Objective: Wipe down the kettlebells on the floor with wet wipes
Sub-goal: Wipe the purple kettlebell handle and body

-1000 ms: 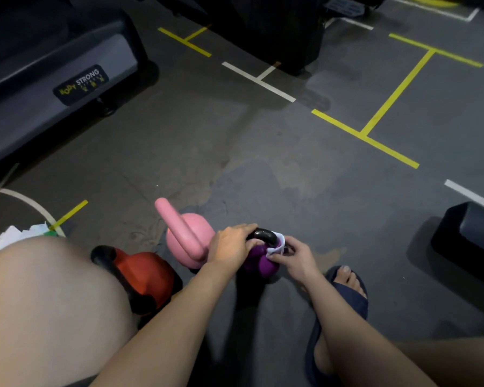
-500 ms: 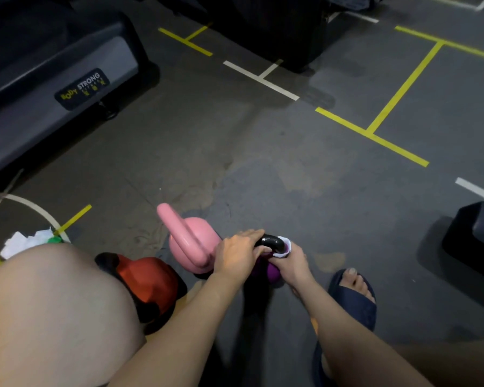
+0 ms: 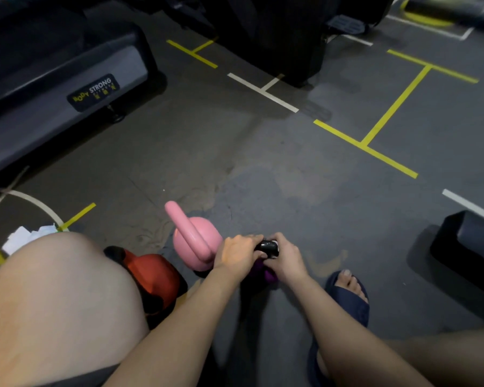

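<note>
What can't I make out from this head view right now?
1. Head view: purple kettlebell mostly hidden under left hand and right hand; wiped areas cannot be told.
2. Head view: wet wipe only a white sliver at the right hand's fingers.
3. Head view: left knee hides the near side of the red kettlebell and part of the white papers.

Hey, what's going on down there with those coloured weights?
A person crouches on the grey gym floor, cleaning kettlebells. Their left hand grips the black handle of a small purple kettlebell, while the right hand presses a white wet wipe against that handle. A pink kettlebell stands just left of it and a red kettlebell with a black handle further left, neither in hand. Crumpled white wipes lie by the left knee.
</note>
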Motion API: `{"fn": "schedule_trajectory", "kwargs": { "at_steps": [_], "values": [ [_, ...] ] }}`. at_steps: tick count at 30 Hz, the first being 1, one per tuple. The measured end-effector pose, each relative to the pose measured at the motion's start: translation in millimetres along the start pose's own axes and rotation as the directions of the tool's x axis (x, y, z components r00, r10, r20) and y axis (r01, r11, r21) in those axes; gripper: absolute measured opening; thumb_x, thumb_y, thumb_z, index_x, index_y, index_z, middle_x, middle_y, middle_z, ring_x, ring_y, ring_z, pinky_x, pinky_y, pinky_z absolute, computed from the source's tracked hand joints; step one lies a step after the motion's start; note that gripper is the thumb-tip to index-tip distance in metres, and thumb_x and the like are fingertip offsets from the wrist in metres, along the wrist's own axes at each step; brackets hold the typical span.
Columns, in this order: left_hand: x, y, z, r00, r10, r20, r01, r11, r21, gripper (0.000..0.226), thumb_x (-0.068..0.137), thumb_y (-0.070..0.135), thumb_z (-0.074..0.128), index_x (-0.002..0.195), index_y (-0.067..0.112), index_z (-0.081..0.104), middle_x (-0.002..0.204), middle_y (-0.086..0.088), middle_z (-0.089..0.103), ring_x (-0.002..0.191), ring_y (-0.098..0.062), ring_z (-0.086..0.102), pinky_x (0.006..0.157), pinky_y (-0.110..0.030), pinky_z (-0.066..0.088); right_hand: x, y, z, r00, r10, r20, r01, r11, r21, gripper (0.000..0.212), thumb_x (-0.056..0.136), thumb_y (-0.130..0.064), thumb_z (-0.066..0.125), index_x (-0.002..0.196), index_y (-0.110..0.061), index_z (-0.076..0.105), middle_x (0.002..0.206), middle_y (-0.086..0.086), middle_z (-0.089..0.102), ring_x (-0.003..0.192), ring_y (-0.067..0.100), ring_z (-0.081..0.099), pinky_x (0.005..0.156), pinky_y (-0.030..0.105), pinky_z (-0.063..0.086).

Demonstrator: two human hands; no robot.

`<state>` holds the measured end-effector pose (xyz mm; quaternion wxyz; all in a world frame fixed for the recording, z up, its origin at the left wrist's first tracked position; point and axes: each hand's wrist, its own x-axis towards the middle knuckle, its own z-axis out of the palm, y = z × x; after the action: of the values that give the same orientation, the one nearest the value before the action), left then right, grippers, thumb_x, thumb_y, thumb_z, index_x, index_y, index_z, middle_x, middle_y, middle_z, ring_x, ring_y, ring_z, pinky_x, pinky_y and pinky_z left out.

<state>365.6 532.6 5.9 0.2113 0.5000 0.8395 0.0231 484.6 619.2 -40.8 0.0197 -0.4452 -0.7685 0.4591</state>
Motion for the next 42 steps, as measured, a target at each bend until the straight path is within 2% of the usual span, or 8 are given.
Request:
{"fn": "schedule_trajectory", "kwargs": {
  "at_steps": [6,12,17,22,26,31,35,42],
  "values": [
    [-11.8,-10.1,-0.9,0.999,-0.037,-0.019,0.036,0.999,-0.032,0.041,0.097,0.049,0.056,0.136,0.039,0.054,0.138,0.012,0.06,0.122,-0.021,0.06,0.095,-0.035,0.05,-13.4,-1.0,-15.4,0.97,0.057,0.237,-0.052,0.998,-0.026,0.068,0.077,-0.012,0.07,0.13,-0.019,0.028,0.11,0.005,0.061,0.095,0.024,0.063,0.082,0.033,0.049],
    [-18.4,-13.1,2.2,0.998,-0.038,-0.042,0.036,0.998,-0.044,0.043,0.096,0.049,0.057,0.138,0.04,0.054,0.136,0.008,0.062,0.123,-0.022,0.06,0.096,-0.034,0.049,-22.6,20.8,-24.0,0.991,-0.027,0.128,0.036,0.997,-0.066,0.065,0.072,-0.019,0.08,0.132,-0.033,0.06,0.12,-0.006,0.07,0.112,0.013,0.063,0.098,0.026,0.046],
    [-19.8,-6.2,11.3,0.997,0.018,-0.07,-0.018,1.0,0.0,0.04,0.096,0.049,0.054,0.135,0.038,0.054,0.137,0.011,0.061,0.122,-0.019,0.059,0.093,-0.035,0.05,-24.3,24.1,-10.7,0.999,-0.022,0.034,0.022,1.0,-0.018,0.056,0.074,-0.013,0.082,0.125,-0.03,0.066,0.105,-0.011,0.07,0.099,0.004,0.061,0.075,0.001,0.037],
    [-13.5,2.5,26.4,0.994,0.089,-0.064,-0.094,0.993,-0.077,0.039,0.093,0.044,0.057,0.132,0.038,0.055,0.134,0.013,0.061,0.125,-0.014,0.057,0.094,-0.036,0.051,-15.9,34.8,-3.8,0.999,0.006,0.036,-0.004,0.998,-0.06,0.037,0.074,-0.002,0.072,0.103,-0.023,0.064,0.085,-0.003,0.068,0.082,0.018,0.064,0.062,0.008,0.039],
    [-4.3,7.6,27.3,0.984,0.158,-0.078,-0.168,0.974,-0.15,0.05,0.096,0.042,0.058,0.145,0.04,0.048,0.146,0.017,0.053,0.135,-0.005,0.047,0.104,-0.023,0.037,-6.3,36.3,-14.8,1.0,-0.004,-0.019,0.003,0.997,-0.08,0.022,0.071,-0.009,0.079,0.085,-0.017,0.064,0.072,-0.001,0.065,0.071,0.016,0.058,0.057,0.015,0.036],
    [0.3,11.6,30.9,0.973,0.21,-0.098,-0.224,0.963,-0.151,0.051,0.098,0.039,0.057,0.147,0.037,0.046,0.149,0.017,0.049,0.139,-0.004,0.043,0.107,-0.024,0.036,-6.8,34.8,-14.1,0.989,-0.079,-0.123,0.072,0.995,-0.064,0.034,0.072,-0.009,0.078,0.064,-0.03,0.053,0.056,-0.005,0.057,0.06,0.005,0.05,0.053,0.009,0.035],
    [1.6,8.9,31.3,0.977,0.191,-0.093,-0.206,0.96,-0.192,0.052,0.098,0.035,0.059,0.148,0.033,0.047,0.152,0.015,0.046,0.142,-0.004,0.039,0.116,-0.032,0.033,-6.0,30.1,-7.7,0.98,-0.117,-0.16,0.095,0.986,-0.135,0.011,0.076,-0.011,0.074,0.081,-0.016,0.065,0.077,0.003,0.07,0.073,0.023,0.064,0.065,0.028,0.04],
    [-3.9,-7.7,24.7,0.993,0.113,-0.013,-0.113,0.962,-0.249,0.072,0.095,0.036,0.064,0.157,0.037,0.027,0.156,0.01,0.043,0.138,-0.019,0.046,0.109,-0.033,0.04,-22.0,-1.8,-6.0,0.996,-0.061,-0.072,0.052,0.991,-0.122,0.056,0.077,-0.008,0.073,0.129,-0.023,0.056,0.116,0.001,0.068,0.104,0.02,0.064,0.085,0.027,0.047]
  ]
}}
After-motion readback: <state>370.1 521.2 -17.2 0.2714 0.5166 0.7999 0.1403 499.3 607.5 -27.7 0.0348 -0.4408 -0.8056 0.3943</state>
